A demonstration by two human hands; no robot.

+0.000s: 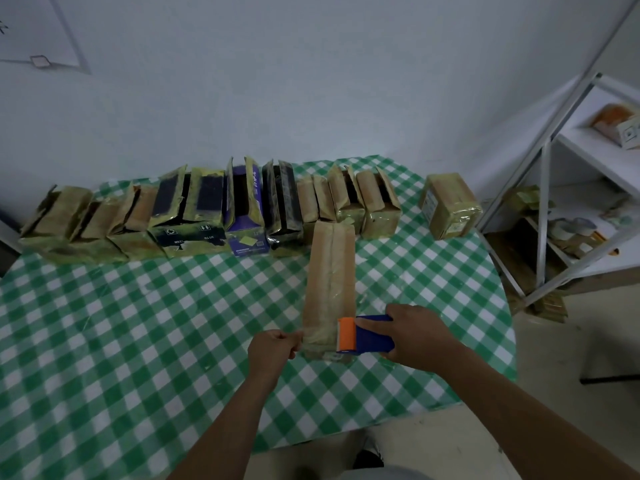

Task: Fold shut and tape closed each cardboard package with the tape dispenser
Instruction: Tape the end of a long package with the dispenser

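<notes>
Cardboard package [329,271], long and narrow, lies flat on the table [138,323], right of its middle, with its length running from the far row toward the near edge; its top flaps are folded shut and meet in a seam along the middle. A glossy band crosses its near end. The right hand [419,336] is wrapped over the blue tape dispenser [367,336], gripping it firmly with the forefinger laid along the top; the dispenser's orange front sits against the near right corner of the cardboard package. The left hand [272,351] is curled tight and pinches the package's near left edge; whether a tape end lies between the fingers cannot be told. Along the far edge stands a row of open packages [187,216], flaps up, some brown, some black, one purple. Near the far right corner a taped package [448,206] stands apart from the row. Beyond the right edge stands a metal shelf unit [543,188] holding more boxes.
</notes>
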